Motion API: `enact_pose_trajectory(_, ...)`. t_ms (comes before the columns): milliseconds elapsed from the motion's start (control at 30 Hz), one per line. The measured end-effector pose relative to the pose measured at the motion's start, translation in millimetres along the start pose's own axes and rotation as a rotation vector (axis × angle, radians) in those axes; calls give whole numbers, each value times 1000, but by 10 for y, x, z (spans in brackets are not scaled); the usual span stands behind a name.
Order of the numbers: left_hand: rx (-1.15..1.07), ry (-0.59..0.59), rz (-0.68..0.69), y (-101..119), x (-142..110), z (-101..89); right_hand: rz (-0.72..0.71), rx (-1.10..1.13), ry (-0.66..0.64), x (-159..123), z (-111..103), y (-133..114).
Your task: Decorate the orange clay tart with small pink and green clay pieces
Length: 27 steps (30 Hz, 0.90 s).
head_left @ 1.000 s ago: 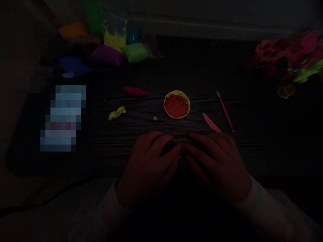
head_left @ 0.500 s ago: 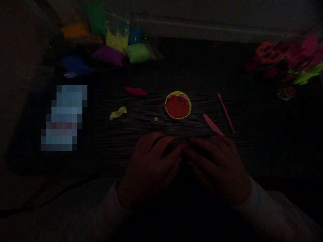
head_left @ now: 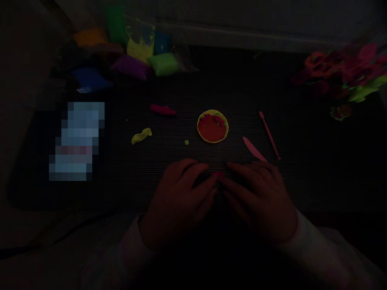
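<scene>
A small piece of red clay (head_left: 218, 174) lies between the fingertips of both hands, partly covered by them. My left hand (head_left: 183, 197) is bent, with its index finger and thumb closed on the clay's left side. My right hand (head_left: 261, 197) meets the same piece from the right with its fingertips. Just beyond them sits a round clay disc (head_left: 212, 131), red with a yellow rim, with small red and green bits along its upper part. A pink plastic knife (head_left: 254, 149) lies by my right fingers, its lower end hidden. Left of the disc is a tiny green clay ball (head_left: 186, 142).
A pink modelling tool (head_left: 270, 135) lies at right. Farther left are a red clay lump (head_left: 162, 109), a yellow clay strip (head_left: 141, 136) and a blurred, pixelated bright panel (head_left: 78, 137). Bags of coloured clay (head_left: 139, 48) stand at the back left; colourful clay flowers (head_left: 341, 68) at the back right.
My right hand has shifted slightly left, closer to my left fingertips. The red clay piece stays between the hands. The view has moved a little.
</scene>
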<state>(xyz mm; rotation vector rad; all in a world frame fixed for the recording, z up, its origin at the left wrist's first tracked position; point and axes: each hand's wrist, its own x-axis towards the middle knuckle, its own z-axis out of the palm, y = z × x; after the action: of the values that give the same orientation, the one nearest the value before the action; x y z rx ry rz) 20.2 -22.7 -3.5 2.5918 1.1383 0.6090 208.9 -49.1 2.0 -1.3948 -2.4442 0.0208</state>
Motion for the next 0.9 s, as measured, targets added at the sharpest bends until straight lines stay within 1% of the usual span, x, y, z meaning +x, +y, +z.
enact_pose_trajectory(67, -31, 15, -14, -5, -1, -6, 5, 27, 7, 0, -9, 11)
enact_pose_trajectory(167, -30, 38, -34, -12, 2, -5, 24, 58, 52, -10, -23, 29)
enact_pose_trajectory(267, 0, 25, -31, -12, 9, 3, 42, 54, 73, -19, -25, 33)
enact_pose_trajectory(467, 41, -18, -18, 4, 20, 15, 35, 11, 29, -4, -17, 10)
enact_pose_trajectory(600, 61, -7, -20, 1, 19, 29, 72, 30, 18, 12, -7, 25)
enact_pose_trajectory(700, 44, 2, -42, 3, 43, 38, 107, 84, 21, 30, 5, 49)
enact_pose_trajectory(800, 5, -15, -82, 12, 91, 47, 131, 111, 20, 58, 9, 62)
enact_pose_trajectory(900, -17, -11, -83, 14, 129, 61, 138, 116, 6, 83, 6, 70)
